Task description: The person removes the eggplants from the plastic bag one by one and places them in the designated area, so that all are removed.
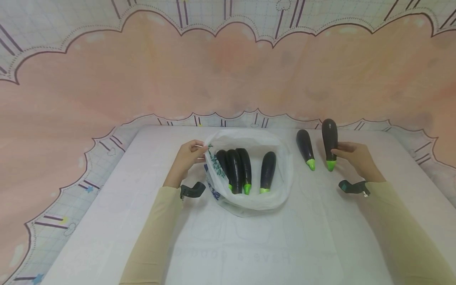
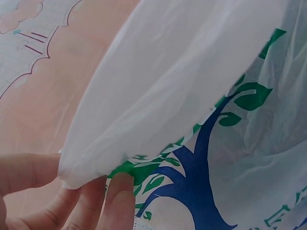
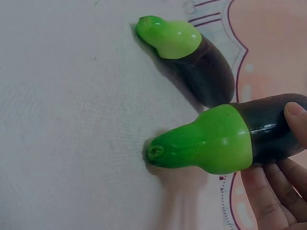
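My left hand (image 1: 190, 158) pinches the left rim of a white plastic bag (image 1: 272, 138). In the left wrist view, the thumb and fingers hold the folded edge of the bag (image 2: 144, 86), which has a printed blue and green tree. Several dark eggplants with green stem ends, one of them the middle eggplant (image 1: 234, 170), lie inside the open bag. My right hand (image 1: 356, 156) grips another eggplant (image 1: 329, 138) between thumb and fingers, its green end (image 3: 201, 143) pointing toward me. Just left of it, one more eggplant (image 1: 304, 146) lies on the table.
A white cloth covers the table (image 1: 270, 245). Behind it hangs a peach-coloured curtain (image 1: 228, 75) with a scalloped, striped border. A dark wrist camera (image 1: 192, 190) sits at the left wrist and another camera (image 1: 352, 187) at the right.
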`<state>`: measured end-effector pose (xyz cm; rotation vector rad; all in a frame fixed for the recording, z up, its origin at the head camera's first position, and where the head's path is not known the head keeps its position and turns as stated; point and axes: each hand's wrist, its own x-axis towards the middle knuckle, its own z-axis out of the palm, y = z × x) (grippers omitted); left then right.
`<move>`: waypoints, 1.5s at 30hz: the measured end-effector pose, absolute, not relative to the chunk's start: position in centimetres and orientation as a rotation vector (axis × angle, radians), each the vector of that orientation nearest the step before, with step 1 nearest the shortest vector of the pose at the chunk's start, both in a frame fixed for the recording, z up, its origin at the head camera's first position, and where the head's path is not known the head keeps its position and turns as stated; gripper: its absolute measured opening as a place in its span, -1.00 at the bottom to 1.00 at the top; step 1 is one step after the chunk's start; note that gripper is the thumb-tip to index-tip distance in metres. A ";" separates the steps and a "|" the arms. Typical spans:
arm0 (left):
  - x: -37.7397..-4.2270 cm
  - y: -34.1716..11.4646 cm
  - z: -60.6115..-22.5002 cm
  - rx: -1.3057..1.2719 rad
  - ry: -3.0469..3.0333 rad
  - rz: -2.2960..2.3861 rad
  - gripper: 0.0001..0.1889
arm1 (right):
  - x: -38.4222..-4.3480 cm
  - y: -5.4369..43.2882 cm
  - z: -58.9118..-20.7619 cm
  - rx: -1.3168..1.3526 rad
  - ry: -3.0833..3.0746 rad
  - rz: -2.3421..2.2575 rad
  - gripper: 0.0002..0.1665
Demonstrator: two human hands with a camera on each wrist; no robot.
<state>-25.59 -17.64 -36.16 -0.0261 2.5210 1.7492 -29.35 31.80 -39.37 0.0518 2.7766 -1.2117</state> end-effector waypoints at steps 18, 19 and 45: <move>-25.6 -17.6 -36.3 -0.033 2.525 1.751 -0.66 | -29.8 31.0 -39.8 0.100 2.766 -1.227 -0.07; -25.6 -17.6 -36.3 -0.029 2.527 1.750 -0.66 | -29.8 30.9 -39.8 0.104 2.769 -1.228 -0.09; -25.6 -17.6 -36.2 -0.044 2.522 1.759 -0.67 | -30.2 29.6 -41.0 0.217 2.832 -1.214 -0.19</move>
